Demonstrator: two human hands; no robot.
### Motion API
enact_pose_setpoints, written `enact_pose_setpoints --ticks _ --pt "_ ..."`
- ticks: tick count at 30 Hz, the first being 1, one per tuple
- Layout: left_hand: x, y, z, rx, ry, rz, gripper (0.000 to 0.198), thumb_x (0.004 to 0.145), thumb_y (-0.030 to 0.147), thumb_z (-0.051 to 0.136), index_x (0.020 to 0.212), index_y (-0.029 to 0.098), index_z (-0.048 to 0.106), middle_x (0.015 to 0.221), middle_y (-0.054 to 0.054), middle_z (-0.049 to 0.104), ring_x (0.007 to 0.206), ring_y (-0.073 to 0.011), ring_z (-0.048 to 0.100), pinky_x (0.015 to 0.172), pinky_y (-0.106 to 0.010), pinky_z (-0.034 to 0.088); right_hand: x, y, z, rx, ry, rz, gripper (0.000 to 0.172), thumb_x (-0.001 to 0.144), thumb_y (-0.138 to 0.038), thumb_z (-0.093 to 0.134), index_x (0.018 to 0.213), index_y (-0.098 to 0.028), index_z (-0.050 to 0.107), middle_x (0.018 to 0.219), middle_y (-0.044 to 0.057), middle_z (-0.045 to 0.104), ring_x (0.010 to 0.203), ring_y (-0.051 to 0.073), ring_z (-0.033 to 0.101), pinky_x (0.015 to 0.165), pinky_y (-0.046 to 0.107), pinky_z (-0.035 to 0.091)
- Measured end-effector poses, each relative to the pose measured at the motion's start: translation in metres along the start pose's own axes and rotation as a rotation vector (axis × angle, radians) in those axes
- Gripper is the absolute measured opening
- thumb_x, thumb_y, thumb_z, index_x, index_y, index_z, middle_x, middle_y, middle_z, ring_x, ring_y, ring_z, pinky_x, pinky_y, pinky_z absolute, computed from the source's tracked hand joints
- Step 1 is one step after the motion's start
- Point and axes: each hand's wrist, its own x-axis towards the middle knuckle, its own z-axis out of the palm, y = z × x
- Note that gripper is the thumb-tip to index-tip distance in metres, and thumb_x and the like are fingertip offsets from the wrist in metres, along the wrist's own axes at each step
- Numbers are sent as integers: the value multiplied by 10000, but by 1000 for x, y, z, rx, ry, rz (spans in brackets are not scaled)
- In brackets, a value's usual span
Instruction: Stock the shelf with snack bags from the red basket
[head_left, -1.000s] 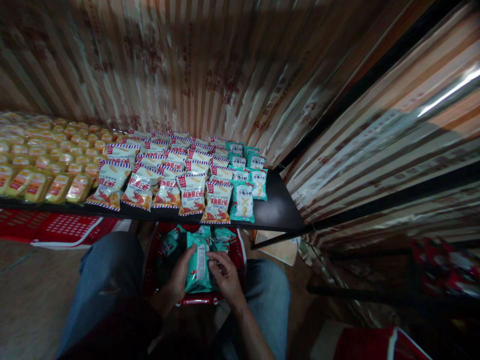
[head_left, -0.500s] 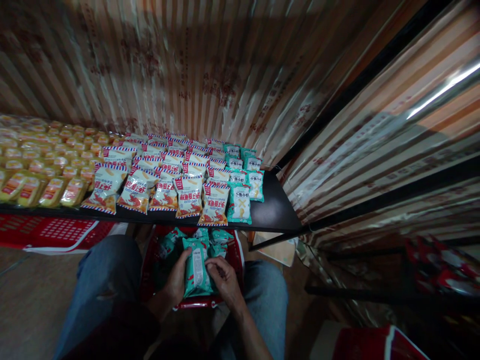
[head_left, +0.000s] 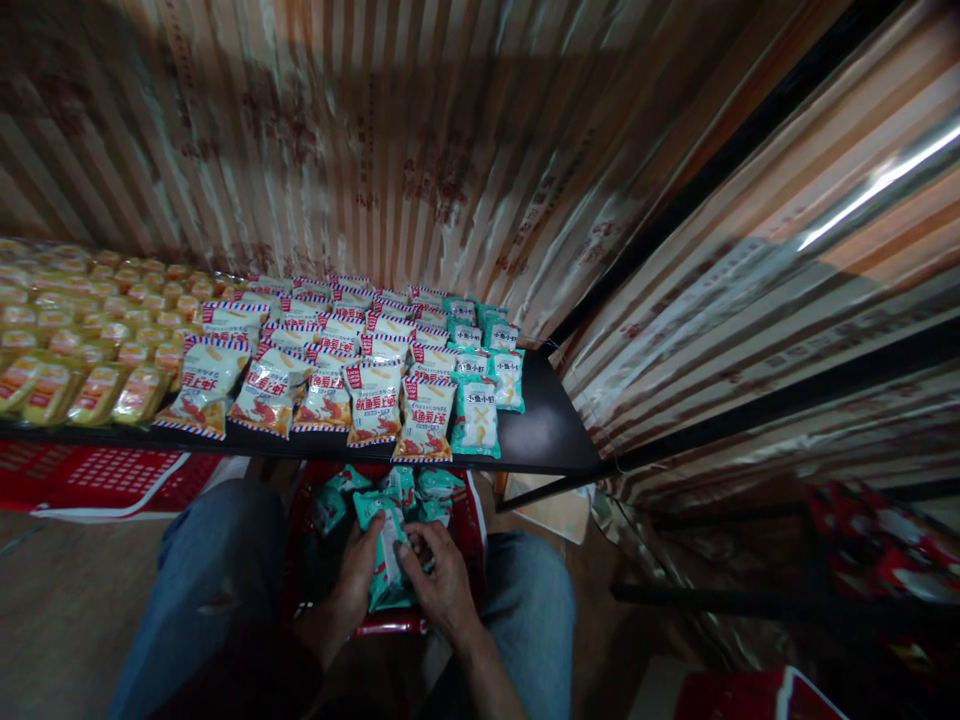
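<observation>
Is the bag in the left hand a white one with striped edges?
No, the bag in the left hand is teal right to its ends.

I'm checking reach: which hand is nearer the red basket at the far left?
Left. The left hand is right of the red basket, apart from it, holding a teal snack bag; the right hand is farther right, at the bag's other side.

Hiding the fingers of the left hand (head_left: 352,582) behind the green bag (head_left: 390,585). Cutting off yellow packs (head_left: 49,395) at the left edge, and blurring red packs (head_left: 874,545) on the right past reading.
</observation>
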Motion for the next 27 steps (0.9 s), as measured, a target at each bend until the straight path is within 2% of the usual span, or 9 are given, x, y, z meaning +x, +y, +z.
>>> enact_pose_setpoints --ticks 7,11,14,19,23,27 --pt "-1 0 -2 88 2 45 442 726 459 683 1081 208 606 1023 -74 712 965 -244 663 891 -350 480 -1 1 1 -30 -74 -49 280 843 -357 577 1085 -239 654 922 52 648 843 176 614 762 285 503" --pt "0 -2 -2 108 -9 65 463 724 447 678 1110 207 591 1150 -93 667 1097 -262 607 943 -350 448 -2 6 1 -57 -93 11 396 837 -393 583 1192 -219 607 1061 89 653 987 214 615 883 342 494" --pt "1 -2 -2 88 -30 89 449 747 440 647 1136 227 576 1276 -80 601 1200 -245 543 966 -334 441 -2 9 0 -61 -109 61 482 831 -407 583 1263 -193 562 1165 115 634 1094 242 588 968 384 455" --pt "-2 1 -3 165 -54 208 385 777 404 599 1113 218 598 1271 -90 598 1226 -247 512 1035 -357 379 -1 7 -1 -4 -88 160 594 778 -382 626 1314 -149 519 1262 150 598 1154 275 573 996 411 441" --pt "-5 -1 -4 285 29 324 388 718 317 645 1090 216 596 1197 -91 632 1144 -248 561 1013 -345 387 -2 3 -5 82 -101 199 552 738 -257 617 1278 -165 549 1206 115 648 1077 263 623 956 393 468" --pt "-6 -3 -3 256 17 326 493 716 344 661 1174 205 540 1141 -101 655 1060 -238 614 916 -333 461 -3 3 -10 224 -108 251 484 718 -199 584 1202 -204 597 1023 42 724 866 221 681 813 336 525"
